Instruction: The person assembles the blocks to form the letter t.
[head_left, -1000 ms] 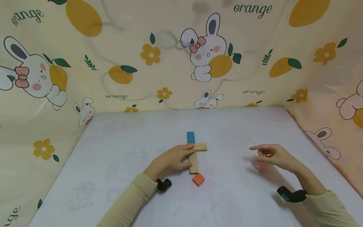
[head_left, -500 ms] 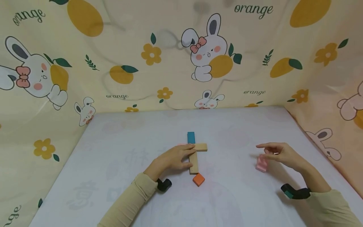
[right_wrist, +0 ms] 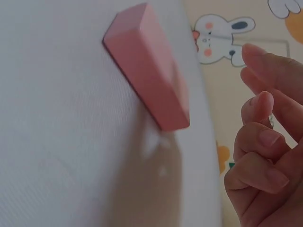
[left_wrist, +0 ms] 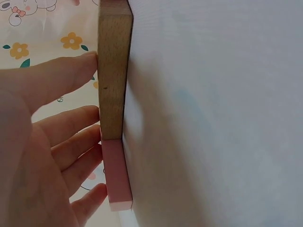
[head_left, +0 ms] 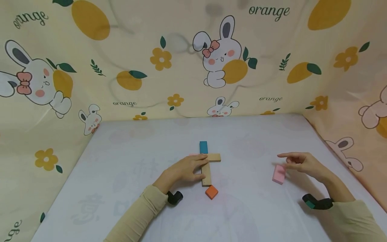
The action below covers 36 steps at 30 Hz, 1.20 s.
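Observation:
My left hand (head_left: 187,168) rests its fingertips on flat blocks in the middle of the table. Under it a long wooden block (head_left: 206,178) points toward me, and a wooden crosspiece (head_left: 214,157) lies at its far end. In the left wrist view, fingertips touch the wood and a pink block (left_wrist: 116,175) abutting it. A blue block (head_left: 203,147) stands beyond the crosspiece; an orange square block (head_left: 211,192) sits cornerwise at the near end. My right hand (head_left: 305,166), index finger extended and other fingers bent, hovers by another pink block (right_wrist: 147,61), apart from it.
A white-covered table (head_left: 242,208) bears all the blocks. Behind and beside it hangs a cream cloth (head_left: 181,20) printed with rabbits and oranges. Dark wrist cameras protrude beneath both wrists, low over the table.
My right hand has drawn back to the right from the pink block, which now lies uncovered on the table. My left hand and the blocks under it have stayed put.

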Each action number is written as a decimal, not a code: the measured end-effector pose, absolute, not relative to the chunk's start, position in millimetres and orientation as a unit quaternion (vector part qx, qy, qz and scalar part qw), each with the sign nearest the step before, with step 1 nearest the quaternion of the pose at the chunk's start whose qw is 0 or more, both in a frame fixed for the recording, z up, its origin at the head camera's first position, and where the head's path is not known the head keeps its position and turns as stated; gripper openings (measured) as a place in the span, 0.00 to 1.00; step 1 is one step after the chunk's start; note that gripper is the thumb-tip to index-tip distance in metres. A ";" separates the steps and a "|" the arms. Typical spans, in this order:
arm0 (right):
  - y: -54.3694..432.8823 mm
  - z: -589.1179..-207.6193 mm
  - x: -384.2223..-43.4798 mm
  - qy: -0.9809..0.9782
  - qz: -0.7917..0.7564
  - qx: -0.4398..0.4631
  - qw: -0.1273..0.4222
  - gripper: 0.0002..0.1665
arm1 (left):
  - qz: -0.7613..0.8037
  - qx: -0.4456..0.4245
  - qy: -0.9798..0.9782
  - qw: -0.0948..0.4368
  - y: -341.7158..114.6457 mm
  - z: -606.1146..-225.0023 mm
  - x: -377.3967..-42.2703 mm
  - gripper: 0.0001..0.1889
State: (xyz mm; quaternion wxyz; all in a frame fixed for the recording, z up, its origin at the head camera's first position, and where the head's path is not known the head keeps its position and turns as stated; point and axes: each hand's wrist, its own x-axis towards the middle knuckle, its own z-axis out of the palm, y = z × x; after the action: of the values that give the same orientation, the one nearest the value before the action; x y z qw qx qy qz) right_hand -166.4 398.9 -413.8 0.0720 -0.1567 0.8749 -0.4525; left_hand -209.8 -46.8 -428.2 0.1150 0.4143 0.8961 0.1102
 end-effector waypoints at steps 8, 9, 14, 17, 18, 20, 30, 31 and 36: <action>410.4 -419.3 -170.6 0.855 -0.468 -0.193 0.112 0.18 | 0.107 0.419 0.895 0.109 -46.0 -426.5 -209.0 0.31; 411.5 -420.1 -170.8 0.853 -0.469 -0.196 0.120 0.18 | 0.107 0.419 0.895 0.107 -46.1 -426.4 -208.8 0.31; 415.1 -424.4 -171.2 0.840 -0.478 -0.205 0.157 0.20 | 0.105 0.422 0.894 0.104 -46.1 -426.5 -209.3 0.31; 416.8 -427.5 -171.2 0.835 -0.479 -0.211 0.170 0.21 | 0.106 0.426 0.893 0.101 -46.1 -427.0 -209.5 0.31; 417.3 -428.7 -171.3 0.834 -0.479 -0.213 0.173 0.21 | 0.107 0.426 0.893 0.100 -46.2 -427.2 -209.4 0.31; 418.2 -430.9 -171.3 0.828 -0.483 -0.221 0.182 0.22 | 0.107 0.427 0.892 0.101 -46.4 -427.5 -209.3 0.30; 418.3 -436.6 -171.2 0.826 -0.479 -0.233 0.185 0.26 | 0.104 0.424 0.893 0.104 -46.5 -428.3 -211.3 0.31; 417.7 -437.2 -170.4 0.827 -0.478 -0.232 0.183 0.27 | 0.105 0.425 0.893 0.104 -46.6 -428.8 -211.5 0.31; 415.7 -439.3 -167.3 0.841 -0.465 -0.220 0.167 0.29 | 0.106 0.426 0.893 0.105 -46.4 -429.6 -211.8 0.31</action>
State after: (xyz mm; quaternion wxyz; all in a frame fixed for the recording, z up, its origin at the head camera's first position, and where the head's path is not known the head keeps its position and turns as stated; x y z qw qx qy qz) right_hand -167.3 415.7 -439.3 0.1672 -0.2196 0.8410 -0.4653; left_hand -211.8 -46.4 -429.6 0.1051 0.4256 0.8925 0.1056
